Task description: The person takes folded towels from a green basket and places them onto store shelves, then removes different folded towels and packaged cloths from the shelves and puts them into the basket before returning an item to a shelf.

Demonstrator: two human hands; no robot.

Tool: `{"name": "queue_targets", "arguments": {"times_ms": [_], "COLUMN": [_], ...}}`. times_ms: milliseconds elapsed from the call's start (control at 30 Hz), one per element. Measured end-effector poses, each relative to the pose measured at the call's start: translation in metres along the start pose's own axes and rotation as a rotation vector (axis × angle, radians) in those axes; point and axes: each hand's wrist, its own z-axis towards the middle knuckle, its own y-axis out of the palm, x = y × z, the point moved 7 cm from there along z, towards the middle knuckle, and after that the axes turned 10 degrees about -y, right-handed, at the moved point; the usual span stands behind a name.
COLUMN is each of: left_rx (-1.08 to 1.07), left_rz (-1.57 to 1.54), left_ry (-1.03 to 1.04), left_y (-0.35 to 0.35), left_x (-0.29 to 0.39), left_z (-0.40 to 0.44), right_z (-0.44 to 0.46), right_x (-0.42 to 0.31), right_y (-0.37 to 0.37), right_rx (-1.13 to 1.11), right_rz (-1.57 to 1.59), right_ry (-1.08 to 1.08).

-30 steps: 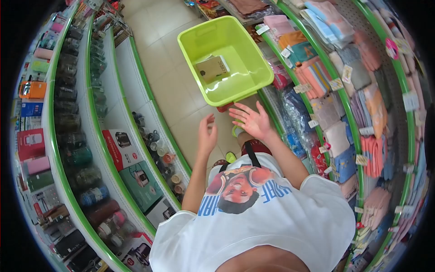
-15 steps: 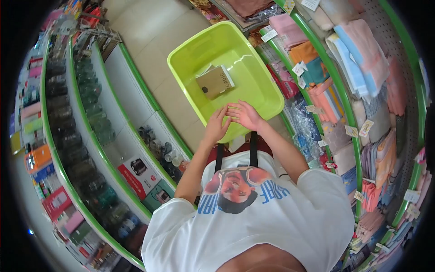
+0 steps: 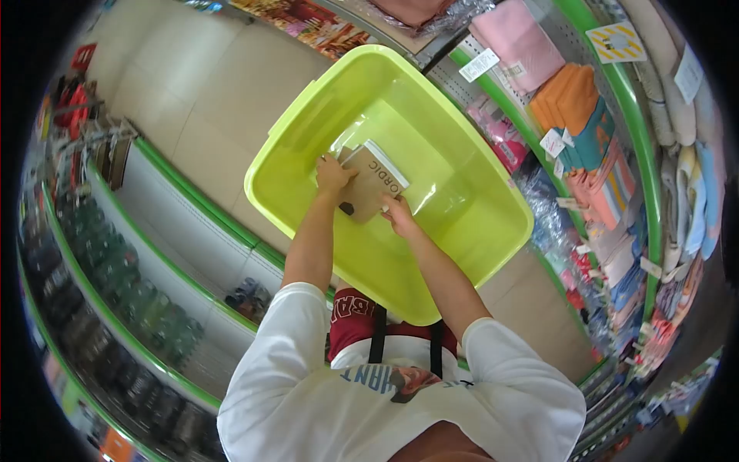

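A large lime-green plastic tub (image 3: pixel 308 115) stands on the floor in front of me. Inside it lies a brown notebook (image 3: pixel 368 181) with dark lettering, on top of white-edged books or papers. My left hand (image 3: pixel 336 175) reaches into the tub and holds the notebook's left edge, fingers curled over it. At the notebook's lower right edge, my right hand (image 3: pixel 398 215) has its fingers closed on the corner. Both forearms pass over the tub's near side.
Shelves with glass jars (image 3: pixel 158 308) run along the left. On the right, shelves hold folded towels (image 3: pixel 566 96) and price tags. Tiled floor (image 3: pixel 208 85) shows beyond the tub, and a printed panel (image 3: pixel 308 23) is at the top.
Both hands have moved apart and down into the tub, onto the notebook. The view has moved closer to the tub, which appears larger.
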Motion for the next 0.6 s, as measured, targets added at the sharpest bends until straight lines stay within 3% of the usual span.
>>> {"name": "queue_targets", "arguments": {"times_ms": [100,200,300,400,500,600], "left_rx": [-0.153,-0.519,-0.514,-0.574,-0.976,-1.070], "left_rz": [0.013,0.053,0.130,0.010,-0.513,-0.529], "left_ry": [-0.070,-0.145,0.002,0.040,0.185,0.301], "left_y": [0.008,0.007,-0.014,-0.020,-0.063,-0.091], "left_x": [-0.007,0.002,0.034,0.056,0.089,0.101], "left_z": [0.013,0.002,-0.027,-0.060,-0.144,-0.212], "right_z": [0.000,-0.005,-0.024,-0.082,-0.156,-0.231], "right_x": [-0.003,-0.006,-0.022,-0.058,-0.099,-0.121], "right_y": [0.019,0.020,0.001,-0.027,-0.056,-0.089], "right_rx": [0.026,-0.040,-0.015,-0.042,0.017,-0.042], "right_rz": [-0.046,0.005,0.054,0.148,0.172,0.147], "right_ry": [-0.009,0.005,-0.118,-0.152,-0.228,-0.299]}}
